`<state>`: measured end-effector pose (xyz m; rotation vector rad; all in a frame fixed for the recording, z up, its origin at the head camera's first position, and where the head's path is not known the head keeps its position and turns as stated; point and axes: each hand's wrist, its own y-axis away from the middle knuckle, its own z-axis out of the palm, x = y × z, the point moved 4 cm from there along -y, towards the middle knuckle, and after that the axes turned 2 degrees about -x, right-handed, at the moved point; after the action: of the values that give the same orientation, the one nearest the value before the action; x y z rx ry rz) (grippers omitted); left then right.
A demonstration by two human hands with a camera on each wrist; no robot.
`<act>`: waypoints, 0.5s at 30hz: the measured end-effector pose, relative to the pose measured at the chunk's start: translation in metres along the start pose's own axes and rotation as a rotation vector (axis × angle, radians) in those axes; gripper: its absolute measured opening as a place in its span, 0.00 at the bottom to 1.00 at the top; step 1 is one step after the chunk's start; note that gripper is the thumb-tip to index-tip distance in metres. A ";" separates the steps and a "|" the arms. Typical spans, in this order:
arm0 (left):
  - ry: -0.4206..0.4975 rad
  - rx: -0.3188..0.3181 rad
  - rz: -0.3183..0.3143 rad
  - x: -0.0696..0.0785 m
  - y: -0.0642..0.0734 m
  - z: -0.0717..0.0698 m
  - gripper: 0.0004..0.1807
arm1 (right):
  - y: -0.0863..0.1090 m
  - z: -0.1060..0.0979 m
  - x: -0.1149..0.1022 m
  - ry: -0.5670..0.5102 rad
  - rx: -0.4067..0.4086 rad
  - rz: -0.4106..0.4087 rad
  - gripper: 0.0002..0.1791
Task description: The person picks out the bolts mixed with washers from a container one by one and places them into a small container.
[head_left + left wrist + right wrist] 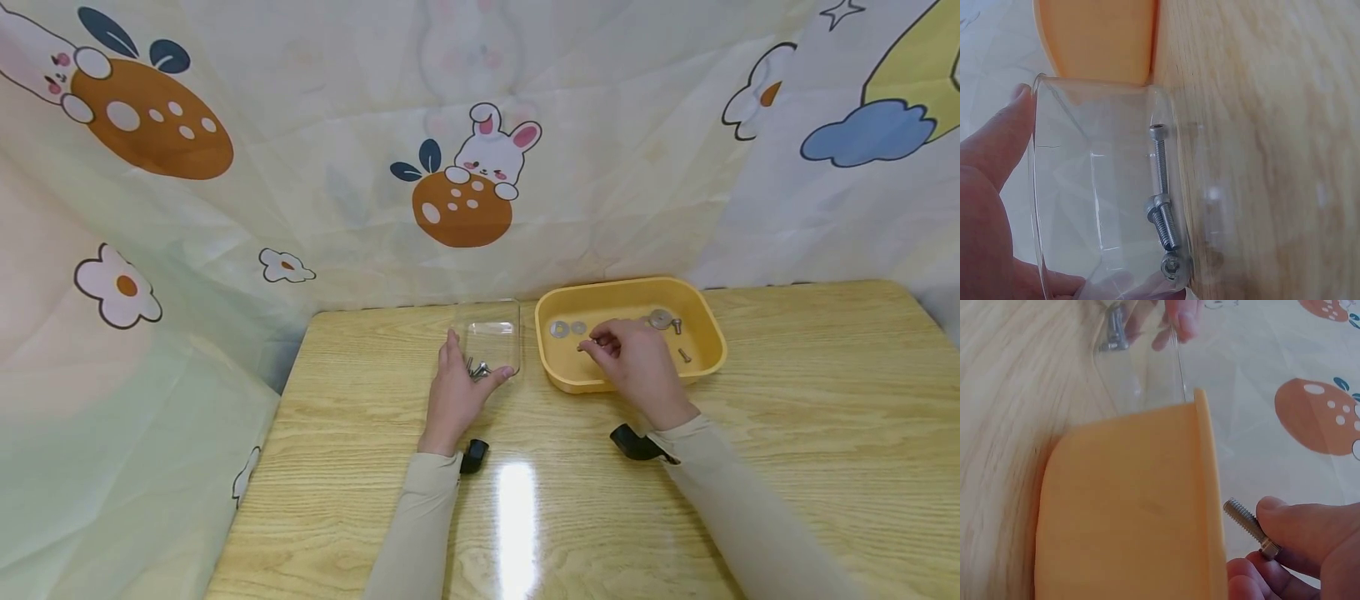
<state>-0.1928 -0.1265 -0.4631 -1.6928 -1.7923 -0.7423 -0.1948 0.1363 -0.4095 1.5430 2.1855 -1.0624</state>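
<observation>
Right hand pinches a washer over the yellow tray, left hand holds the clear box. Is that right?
Not a washer: the right wrist view shows the right hand pinching a screw. The rest stands: the left hand holds the clear box.

From the head, the screw [1244, 519] in the right fingers [1282, 575] is too tiny to see well, and those fingers hide some of the yellow tub [615, 300] under them. From the right wrist, the screws [1116, 334] by the left fingers [1182, 319] look blurry, and the tub is cut off at the bottom. Behind the fingers, both sleeves [420, 517] run off the head view's bottom.
</observation>
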 end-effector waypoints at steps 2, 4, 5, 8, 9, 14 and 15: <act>0.001 -0.001 -0.001 0.000 0.000 0.000 0.69 | 0.000 0.003 -0.003 -0.009 0.005 -0.001 0.07; 0.003 -0.001 -0.003 0.001 0.000 0.000 0.68 | 0.001 0.005 -0.006 -0.010 0.008 0.001 0.08; 0.004 -0.001 -0.006 0.001 0.000 -0.001 0.68 | 0.001 0.007 -0.007 -0.012 0.009 0.004 0.09; 0.009 0.000 -0.014 0.001 0.000 0.000 0.67 | 0.001 0.012 -0.011 -0.027 0.009 0.009 0.09; 0.011 0.001 -0.016 0.001 0.000 0.000 0.67 | 0.001 0.013 -0.013 -0.033 0.011 0.010 0.09; 0.006 0.003 -0.018 0.001 0.000 0.000 0.68 | -0.001 0.018 -0.019 -0.061 0.031 0.010 0.09; 0.005 0.003 -0.018 0.000 0.000 0.001 0.68 | -0.002 0.019 -0.021 -0.066 0.034 0.008 0.09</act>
<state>-0.1929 -0.1257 -0.4632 -1.6740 -1.8068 -0.7505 -0.1915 0.1086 -0.4095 1.5075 2.1261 -1.1366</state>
